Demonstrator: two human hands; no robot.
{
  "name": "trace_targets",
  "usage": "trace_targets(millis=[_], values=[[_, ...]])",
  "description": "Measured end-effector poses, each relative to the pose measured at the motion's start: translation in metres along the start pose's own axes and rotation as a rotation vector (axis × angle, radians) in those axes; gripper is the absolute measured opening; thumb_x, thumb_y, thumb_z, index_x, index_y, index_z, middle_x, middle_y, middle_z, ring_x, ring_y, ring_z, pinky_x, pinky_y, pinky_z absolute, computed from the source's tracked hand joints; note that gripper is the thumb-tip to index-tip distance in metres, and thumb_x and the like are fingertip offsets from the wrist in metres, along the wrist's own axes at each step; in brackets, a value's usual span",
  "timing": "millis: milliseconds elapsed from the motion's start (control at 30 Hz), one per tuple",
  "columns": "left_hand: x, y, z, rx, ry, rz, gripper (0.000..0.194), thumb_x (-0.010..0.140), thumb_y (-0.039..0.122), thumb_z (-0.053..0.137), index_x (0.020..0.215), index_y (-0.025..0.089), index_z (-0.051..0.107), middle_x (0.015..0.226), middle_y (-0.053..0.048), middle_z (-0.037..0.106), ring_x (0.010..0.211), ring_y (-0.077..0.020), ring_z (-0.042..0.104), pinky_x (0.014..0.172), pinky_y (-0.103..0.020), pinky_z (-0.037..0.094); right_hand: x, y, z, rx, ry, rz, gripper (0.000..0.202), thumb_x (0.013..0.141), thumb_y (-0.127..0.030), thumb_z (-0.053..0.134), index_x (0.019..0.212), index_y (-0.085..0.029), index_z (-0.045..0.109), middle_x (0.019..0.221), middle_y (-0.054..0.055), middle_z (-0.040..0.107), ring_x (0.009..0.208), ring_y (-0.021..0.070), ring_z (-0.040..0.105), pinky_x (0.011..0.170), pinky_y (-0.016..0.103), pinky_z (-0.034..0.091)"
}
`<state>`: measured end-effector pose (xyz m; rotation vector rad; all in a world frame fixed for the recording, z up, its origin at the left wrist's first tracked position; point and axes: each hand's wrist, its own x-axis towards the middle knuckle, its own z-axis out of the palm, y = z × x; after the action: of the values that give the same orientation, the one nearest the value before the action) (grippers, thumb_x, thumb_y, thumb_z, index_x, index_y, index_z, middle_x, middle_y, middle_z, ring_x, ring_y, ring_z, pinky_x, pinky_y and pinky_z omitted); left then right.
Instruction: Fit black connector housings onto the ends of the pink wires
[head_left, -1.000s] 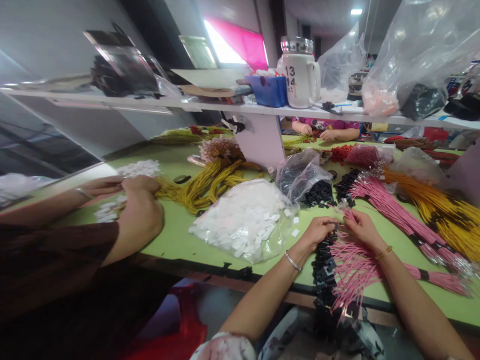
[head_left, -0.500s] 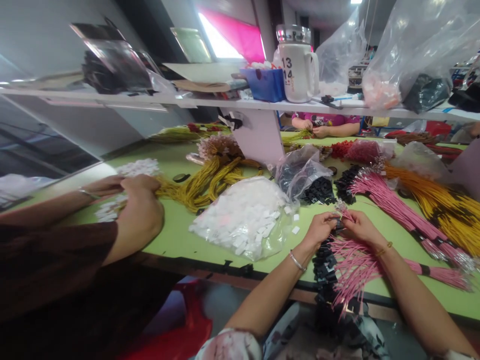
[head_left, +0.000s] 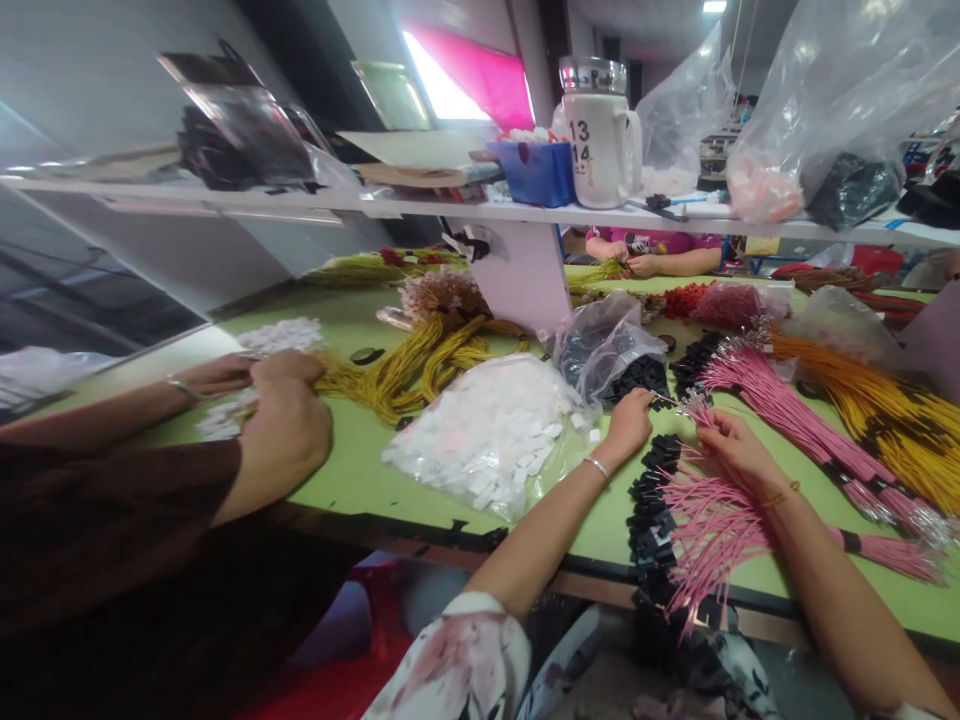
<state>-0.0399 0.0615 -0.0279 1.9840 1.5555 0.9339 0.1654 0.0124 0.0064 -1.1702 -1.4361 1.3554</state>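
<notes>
Left hand (head_left: 628,422), at right of centre in the frame, has its fingertips pressed together on a thin strand (head_left: 664,399), which I see only as a small line. Right hand (head_left: 733,450) is closed on the pink wires (head_left: 699,408), near their silvery ends. These ends lie just to the right of my left fingertips, and the two hands are a little apart.

Below both hands, the loose pink wires (head_left: 709,530) spread over the green table (head_left: 341,485). Beside them, on their left, the row of black pieces (head_left: 651,500) runs down and passes over the front edge of the table, at the lower right of the frame.

I find bare green surface between my left forearm and the black row, and also between my right hand and the tied pink bundles (head_left: 806,425) on the right. To the left of my left hand, the bag of white pieces (head_left: 484,430) is near my forearm. Behind the hand is the pile of black pieces (head_left: 637,378), at the mouth of a clear bag (head_left: 592,340).

Above, the white shelf (head_left: 435,205) crosses the frame and carries a mug (head_left: 598,150) and a blue box (head_left: 536,173). At the left of the frame, a co-worker's hand (head_left: 289,405) is beside yellow wires (head_left: 390,385).
</notes>
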Motion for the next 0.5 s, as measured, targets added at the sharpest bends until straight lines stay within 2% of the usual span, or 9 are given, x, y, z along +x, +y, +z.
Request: trace_targets(millis=[133,267,333,400,500], values=[[0.007,-0.005,0.009,0.236,-0.096,-0.026,0.042,0.076,-0.006,0.044,0.103,0.014,0.070,0.109,-0.015,0.063,0.103,-0.0257,0.056,0.091,-0.035,0.041,0.002,0.003,-0.001,0.007,-0.001,0.033,0.028,0.072,-0.041,0.070,0.068,-0.020,0.050,0.054,-0.006,0.045,0.048,0.0087,0.034,0.047,0.024,0.023],[-0.004,-0.004,0.006,0.203,-0.055,-0.060,0.035,0.078,-0.001,0.048,0.100,0.016,0.069,0.104,-0.014,0.064,0.099,-0.0260,0.057,0.089,-0.036,0.041,0.003,0.006,0.000,0.086,-0.009,0.057,0.029,0.069,-0.042,0.072,0.073,-0.018,0.056,0.057,-0.006,0.044,0.048,0.0077,0.031,0.047,0.024,0.021],[-0.009,0.002,0.003,0.060,0.025,-0.083,0.030,0.081,0.004,0.052,0.100,0.018,0.072,0.102,-0.012,0.065,0.099,-0.0252,0.058,0.091,-0.035,0.042,0.003,0.007,0.001,0.120,-0.007,0.062,0.029,0.068,-0.040,0.073,0.076,-0.017,0.058,0.058,-0.006,0.045,0.049,0.0077,0.031,0.047,0.023,0.021],[-0.012,0.010,0.000,-0.202,0.069,-0.121,0.026,0.080,0.009,0.059,0.099,0.018,0.074,0.098,-0.010,0.068,0.096,-0.0230,0.060,0.092,-0.034,0.044,0.002,0.006,0.002,0.141,-0.009,0.053,0.029,0.068,-0.040,0.074,0.077,-0.017,0.058,0.060,-0.006,0.045,0.051,0.0079,0.032,0.048,0.023,0.024],[-0.017,0.026,0.001,-0.716,-0.031,-0.305,0.019,0.078,0.010,0.065,0.094,0.015,0.073,0.084,-0.006,0.068,0.078,-0.0167,0.063,0.084,-0.032,0.050,0.000,0.003,0.004,0.141,-0.018,0.026,0.031,0.070,-0.042,0.075,0.076,-0.017,0.059,0.062,-0.005,0.046,0.053,0.0086,0.034,0.050,0.023,0.030]])
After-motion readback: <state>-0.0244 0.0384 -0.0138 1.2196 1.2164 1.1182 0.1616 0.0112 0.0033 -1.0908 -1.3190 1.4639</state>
